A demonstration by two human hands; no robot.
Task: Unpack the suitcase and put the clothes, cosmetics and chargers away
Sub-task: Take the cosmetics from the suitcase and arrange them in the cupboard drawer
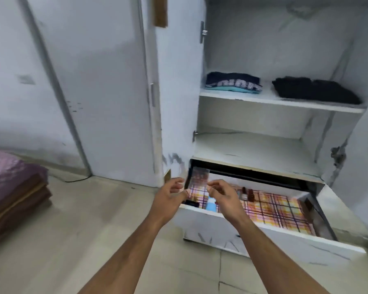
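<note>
A white wardrobe stands open with its bottom drawer (263,234) pulled out; a plaid liner covers the drawer floor. In the drawer lie a light blue bottle (211,203), a black item (191,203) at the left end and small dark red bottles (248,194). My left hand (172,198) and my right hand (223,197) hover over the drawer's left end, fingers loosely curled, holding nothing. On the upper shelf (270,100) sit a folded dark blue and teal pile (234,82) and a folded black pile (312,90). The suitcase is out of view.
The wardrobe's left door (106,85) is swung open toward the wall. The right door edge (365,145) stands at the far right. A bed with a purple cover (9,172) sits at the left. The floor is pale tile, and a cable runs along the wall base.
</note>
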